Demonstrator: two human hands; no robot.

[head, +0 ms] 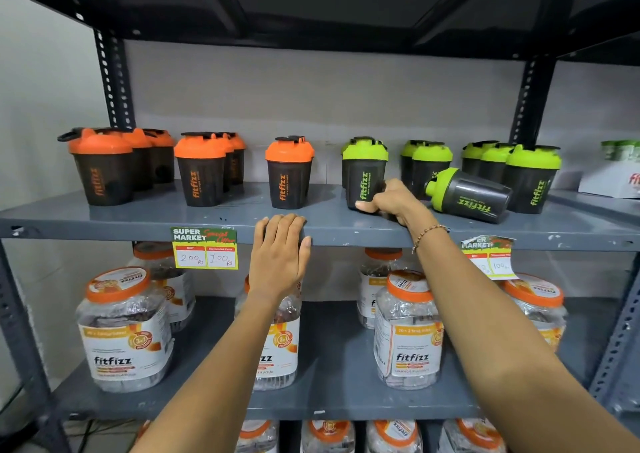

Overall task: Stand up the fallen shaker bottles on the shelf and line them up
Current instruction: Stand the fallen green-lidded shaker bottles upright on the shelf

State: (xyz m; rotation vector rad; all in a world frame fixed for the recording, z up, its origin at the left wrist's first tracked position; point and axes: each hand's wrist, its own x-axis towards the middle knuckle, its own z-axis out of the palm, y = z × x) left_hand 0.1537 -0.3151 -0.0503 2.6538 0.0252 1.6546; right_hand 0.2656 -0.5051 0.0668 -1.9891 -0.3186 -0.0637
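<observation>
While right hand [388, 200] wrapped the upright green shaker [363, 172] near the shelf [138, 217] front, left hand [280, 245] flat, unclenched. Fallen green shaker [467, 194] just right: needed upending, base first, then aligning.

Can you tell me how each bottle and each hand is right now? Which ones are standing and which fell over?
Orange-lidded shakers: all standing upright.
Green shaker in front: upright, gripped low down.
Fallen green shaker: lying on its side, lid pointing left.
Other green shakers: upright.
Right hand: closed around the front green shaker.
Left hand: flat on the shelf edge, holding nothing.
</observation>
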